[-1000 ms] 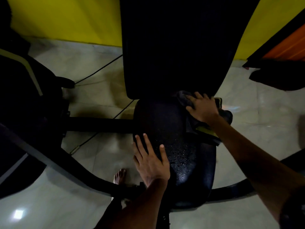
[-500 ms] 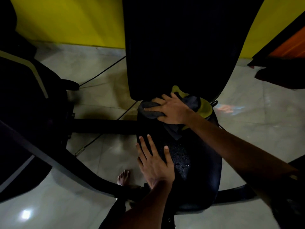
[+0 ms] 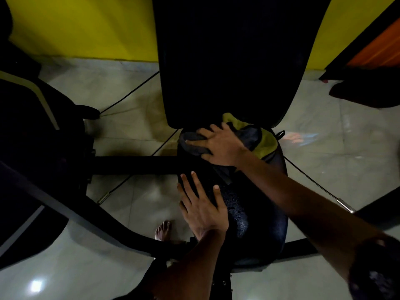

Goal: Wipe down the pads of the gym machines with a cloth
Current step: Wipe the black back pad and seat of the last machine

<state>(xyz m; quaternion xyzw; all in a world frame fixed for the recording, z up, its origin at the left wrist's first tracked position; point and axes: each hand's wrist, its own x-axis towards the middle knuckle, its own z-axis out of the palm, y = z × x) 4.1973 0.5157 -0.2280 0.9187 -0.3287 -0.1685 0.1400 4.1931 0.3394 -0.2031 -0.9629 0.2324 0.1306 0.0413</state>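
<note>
Lying bunched at the far end of the seat pad (image 3: 259, 224), the cloth (image 3: 259, 135) shows a dark grey side and a yellow-green side, just below the lower edge of the upright back pad (image 3: 227, 61). Right hand (image 3: 220, 146) lies flat on top of the cloth, fingers spread and nearly straight, pressing its left part down; the yellow-green part sticks out beyond the wrist to the right. Left hand (image 3: 203, 208) rests open on the near left part of the seat pad, fingers straight and apart, well clear of the cloth. Water droplets (image 3: 236, 211) bead on the pad just right of it. Below: pale tiled floor (image 3: 129, 204), one bare foot (image 3: 163, 230), yellow wall (image 3: 86, 27) behind.
</note>
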